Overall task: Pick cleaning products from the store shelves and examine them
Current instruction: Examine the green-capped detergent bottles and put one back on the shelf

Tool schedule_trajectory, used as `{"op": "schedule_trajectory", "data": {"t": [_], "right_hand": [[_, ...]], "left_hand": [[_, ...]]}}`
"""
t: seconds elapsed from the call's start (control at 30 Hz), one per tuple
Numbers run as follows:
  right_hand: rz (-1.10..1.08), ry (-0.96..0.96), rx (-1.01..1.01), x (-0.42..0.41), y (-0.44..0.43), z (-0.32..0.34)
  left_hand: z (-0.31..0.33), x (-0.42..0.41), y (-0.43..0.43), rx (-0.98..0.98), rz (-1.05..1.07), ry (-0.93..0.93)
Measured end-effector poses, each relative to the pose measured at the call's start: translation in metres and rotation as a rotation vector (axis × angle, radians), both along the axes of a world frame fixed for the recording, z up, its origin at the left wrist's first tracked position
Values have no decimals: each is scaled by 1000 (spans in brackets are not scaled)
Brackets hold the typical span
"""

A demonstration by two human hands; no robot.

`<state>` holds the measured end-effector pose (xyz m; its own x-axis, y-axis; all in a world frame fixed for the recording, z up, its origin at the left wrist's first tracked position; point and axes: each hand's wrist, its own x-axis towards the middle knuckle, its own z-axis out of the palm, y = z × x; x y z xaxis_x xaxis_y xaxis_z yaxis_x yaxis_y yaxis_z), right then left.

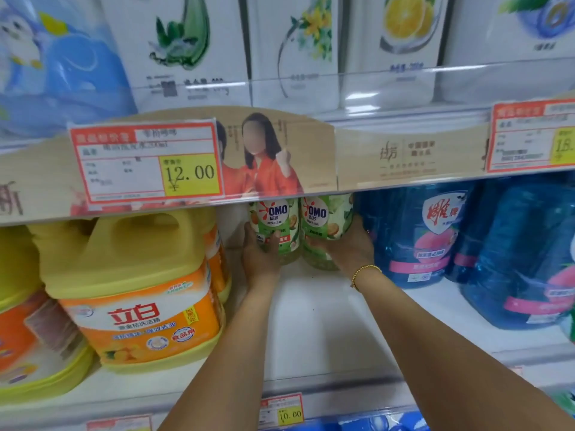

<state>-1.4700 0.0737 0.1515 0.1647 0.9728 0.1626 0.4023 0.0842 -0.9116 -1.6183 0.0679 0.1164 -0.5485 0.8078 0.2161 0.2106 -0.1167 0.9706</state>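
**Two OMO bottles (275, 228) gripped deep on the shelf (311, 321)**

The OMO bottles carry green labels and are side by side between a yellow jug (140, 290) and blue bottles (426, 237). The left hand (259, 256) curls around the left one and the right hand (348, 248) around the right one, with both arms stretched forward.

Two forearms, both bare as far as they show, up to the hands. One worn item: a thin gold-colour bracelet (366, 272) on the right wrist, single strand of small round beads, loose fit. Its lower-left end looks thicker, maybe a clasp or short dangling bit; too small to tell. Right hand (348, 248), just above the bracelet, is bare. Left hand (260, 258), left of the bracelet at approx. the same height, is bare too. Bare forearm on the bracelet's other side.
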Motion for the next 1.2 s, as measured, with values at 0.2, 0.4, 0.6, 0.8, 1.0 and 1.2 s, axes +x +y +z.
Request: {"op": "schedule_trajectory", "data": {"t": [0.2,0.4,0.6,0.8,1.0,1.2], "right_hand": [[154,-56,-15,31,-45,12],[508,296,-293,73,-110,50],[652,399,-534,109,-181,65],[733,336,-416,120,-272,50],[540,49,-20,118,-337,31],[435,-92,301,94,-367,32]], "left_hand": [[22,19,-43,-256,-136,157],[66,24,-119,-245,-679,-119],[88,45,-194,-299,-885,-280],[95,69,-274,-339,-955,-238],[94,68,-341,-34,-821,159],[92,52,-395,165,-771,273]]}}
